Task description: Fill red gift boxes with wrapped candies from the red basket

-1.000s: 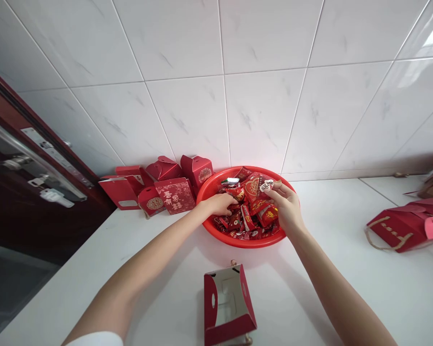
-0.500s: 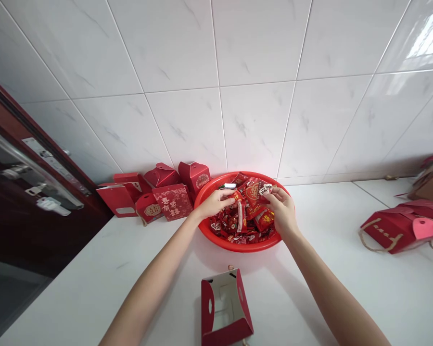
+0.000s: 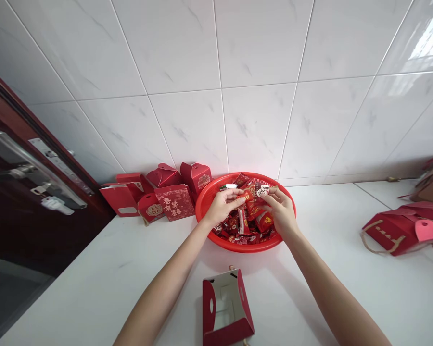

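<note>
Both of my hands are over a red plastic basket (image 3: 238, 248) full of candies in red wrappers (image 3: 243, 221). Between the thumb and fingers of my left hand (image 3: 222, 206) is a small red-wrapped candy (image 3: 248, 195). My right hand (image 3: 283, 211) pinches another wrapped candy (image 3: 262, 191), red with white and dark lettering. The two held candies are close together above the pile. Nearer to me, between my forearms, stands an open red gift box (image 3: 228, 329) with a pale inside and its flaps raised.
Several red boxes (image 3: 175, 204) stand against the tiled wall at the left. A closed red box with rope handles (image 3: 400, 230) sits at the right, near a brown carton (image 3: 431, 190). At far left is a dark door (image 3: 18, 206) with keys (image 3: 56, 204) in its lock.
My left hand has moved right, bringing its candy nearer to the one in my right hand. My right hand has shifted only slightly. The view has moved a little.
</note>
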`<action>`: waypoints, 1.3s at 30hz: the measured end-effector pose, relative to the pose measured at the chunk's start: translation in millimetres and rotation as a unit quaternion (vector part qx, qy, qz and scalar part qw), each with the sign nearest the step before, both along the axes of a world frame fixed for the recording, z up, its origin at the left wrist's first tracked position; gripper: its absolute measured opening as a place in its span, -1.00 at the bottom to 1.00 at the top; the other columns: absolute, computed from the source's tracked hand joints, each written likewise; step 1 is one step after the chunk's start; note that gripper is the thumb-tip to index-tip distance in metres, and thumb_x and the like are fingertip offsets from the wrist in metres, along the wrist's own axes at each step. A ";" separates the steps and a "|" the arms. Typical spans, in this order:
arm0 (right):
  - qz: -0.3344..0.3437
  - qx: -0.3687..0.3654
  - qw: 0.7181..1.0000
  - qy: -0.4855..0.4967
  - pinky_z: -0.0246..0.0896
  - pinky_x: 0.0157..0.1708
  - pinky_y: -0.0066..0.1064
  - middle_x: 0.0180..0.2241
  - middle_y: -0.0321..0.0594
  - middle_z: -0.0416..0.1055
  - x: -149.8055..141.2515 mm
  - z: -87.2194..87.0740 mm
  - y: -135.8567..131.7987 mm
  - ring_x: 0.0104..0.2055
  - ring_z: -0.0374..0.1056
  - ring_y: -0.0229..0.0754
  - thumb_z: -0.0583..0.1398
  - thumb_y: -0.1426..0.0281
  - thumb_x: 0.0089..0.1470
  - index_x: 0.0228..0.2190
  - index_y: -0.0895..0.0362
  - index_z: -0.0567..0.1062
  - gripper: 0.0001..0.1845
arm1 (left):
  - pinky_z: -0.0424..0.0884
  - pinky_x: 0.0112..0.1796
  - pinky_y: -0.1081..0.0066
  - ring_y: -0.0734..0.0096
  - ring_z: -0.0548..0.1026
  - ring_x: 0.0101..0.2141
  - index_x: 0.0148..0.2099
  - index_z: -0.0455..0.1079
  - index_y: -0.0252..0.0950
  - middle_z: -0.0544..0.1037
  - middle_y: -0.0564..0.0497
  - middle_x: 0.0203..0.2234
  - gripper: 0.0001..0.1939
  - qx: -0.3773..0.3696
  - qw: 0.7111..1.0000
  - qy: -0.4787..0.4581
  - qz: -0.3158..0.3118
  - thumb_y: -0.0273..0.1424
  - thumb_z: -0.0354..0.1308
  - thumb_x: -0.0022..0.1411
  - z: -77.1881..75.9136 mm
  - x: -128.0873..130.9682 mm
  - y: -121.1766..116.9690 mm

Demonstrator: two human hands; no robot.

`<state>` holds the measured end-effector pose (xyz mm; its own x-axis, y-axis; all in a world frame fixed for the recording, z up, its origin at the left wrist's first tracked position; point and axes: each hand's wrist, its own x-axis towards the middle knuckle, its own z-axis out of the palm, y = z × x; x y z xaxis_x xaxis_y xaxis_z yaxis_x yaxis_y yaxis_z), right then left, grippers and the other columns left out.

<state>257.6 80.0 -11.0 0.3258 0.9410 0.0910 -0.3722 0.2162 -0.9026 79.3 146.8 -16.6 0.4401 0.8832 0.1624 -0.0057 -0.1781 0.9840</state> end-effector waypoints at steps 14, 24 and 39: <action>0.026 -0.002 0.999 -0.029 0.53 -0.20 -0.20 -0.35 -0.23 0.56 0.4 -3.3 1.1 -0.24 0.51 -0.08 0.52 0.11 -0.27 -0.45 0.08 0.51 -0.55 | 0.58 -0.07 0.20 0.17 0.66 -0.19 -0.07 0.56 -0.33 0.70 -0.10 -0.22 -0.55 0.066 0.998 0.016 -0.005 -0.10 0.41 0.13 3.9 5.7 -6.8; 0.058 0.012 0.998 -0.037 0.54 -0.11 -0.15 -0.31 -0.22 0.57 1.1 -3.4 0.7 -0.21 0.53 -0.06 0.55 0.13 -0.29 -0.40 0.09 0.56 -0.53 | 0.58 -0.10 0.20 0.12 0.65 -0.18 -0.14 0.58 -0.33 0.71 -0.11 -0.25 -0.54 0.061 0.998 0.024 0.015 -0.05 0.42 0.09 0.6 9.7 -6.7; 0.013 0.020 0.999 -0.020 0.54 -0.11 -0.15 -0.37 -0.30 0.49 0.6 -4.4 -0.1 -0.24 0.48 -0.12 0.54 0.14 -0.28 -0.41 0.07 0.49 -0.53 | 0.51 -0.15 0.25 0.11 0.63 -0.28 -0.39 0.60 -0.21 0.70 -0.07 -0.38 -0.79 0.162 0.926 0.336 0.060 -0.17 0.34 0.04 8.5 -55.4 50.1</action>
